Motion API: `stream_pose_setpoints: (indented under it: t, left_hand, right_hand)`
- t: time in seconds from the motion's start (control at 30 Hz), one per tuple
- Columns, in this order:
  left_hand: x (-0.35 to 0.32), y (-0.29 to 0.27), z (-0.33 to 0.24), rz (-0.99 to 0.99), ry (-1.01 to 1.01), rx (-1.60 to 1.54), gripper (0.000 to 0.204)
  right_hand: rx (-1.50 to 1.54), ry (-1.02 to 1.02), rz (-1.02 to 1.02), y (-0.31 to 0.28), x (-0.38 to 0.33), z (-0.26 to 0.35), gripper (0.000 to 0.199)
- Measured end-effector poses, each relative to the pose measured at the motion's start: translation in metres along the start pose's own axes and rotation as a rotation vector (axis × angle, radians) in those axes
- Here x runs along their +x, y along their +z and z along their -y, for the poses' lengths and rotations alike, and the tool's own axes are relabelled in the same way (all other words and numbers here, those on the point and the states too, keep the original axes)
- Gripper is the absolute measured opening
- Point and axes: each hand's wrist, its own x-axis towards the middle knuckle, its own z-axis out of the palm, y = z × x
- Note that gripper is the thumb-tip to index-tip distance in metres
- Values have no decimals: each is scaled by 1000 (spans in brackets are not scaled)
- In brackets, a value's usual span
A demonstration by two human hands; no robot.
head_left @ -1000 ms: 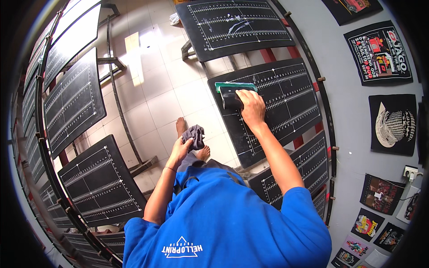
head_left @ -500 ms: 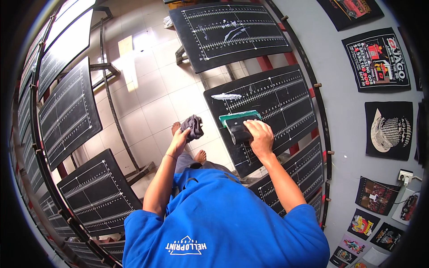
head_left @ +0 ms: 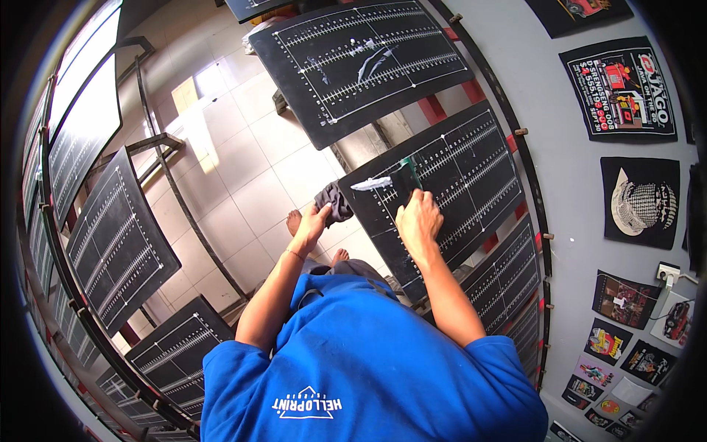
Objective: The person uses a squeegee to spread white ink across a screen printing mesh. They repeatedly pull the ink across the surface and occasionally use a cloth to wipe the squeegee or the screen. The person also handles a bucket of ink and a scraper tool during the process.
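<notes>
My right hand is closed around the dark handle of a squeegee with a green blade edge. The tool is held over a black printing board marked with white ruled lines and scales. It is turned nearly edge-on; whether the blade touches the surface I cannot tell. Just left of the blade, a thick streak of white paste lies on this board. By the board's left edge, my left hand grips a crumpled dark grey cloth.
Beyond, another ruled black board carries white smears. More boards line the left side on a dark metal rail. Pale floor tiles show between the rows. At right, a grey wall bears printed dark fabric pieces and a socket with a plug.
The squeegee has turned from broadside to nearly edge-on, and my right hand has shifted slightly left. My left hand has carried the cloth right, closer to the board. The boards shift in view.
</notes>
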Motion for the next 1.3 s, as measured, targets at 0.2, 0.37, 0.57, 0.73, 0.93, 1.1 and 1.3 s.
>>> stream_pose_setpoints:
  t: [0.2, 0.37, 0.57, 0.73, 0.93, 1.1, 1.3]
  left_hand:
    - [-10, -6, -11, 72, -69, 14, 33]
    - [-10, -2, -31, 51, -40, 8, 33]
    - [-3, -13, -34, 112, -76, 36, 36]
    - [-10, -12, -48, 80, -28, 219, 42]
    - [-22, -13, -59, 55, 24, 686, 56]
    - [-31, -3, -55, 9, 154, 678, 58]
    - [-44, 16, -58, -4, 142, 641, 68]
  right_hand:
    - [44, 5, 149, -13, -19, 42, 40]
    - [83, -47, 171, 1, -34, 63, 41]
    - [135, -113, 227, -20, -38, 49, 48]
    - [153, -104, 197, -27, -22, 23, 48]
    - [266, -342, -61, -24, 10, 7, 40]
    - [286, -516, -97, -15, 6, 5, 45]
    - [252, -654, -112, -8, 14, -16, 47]
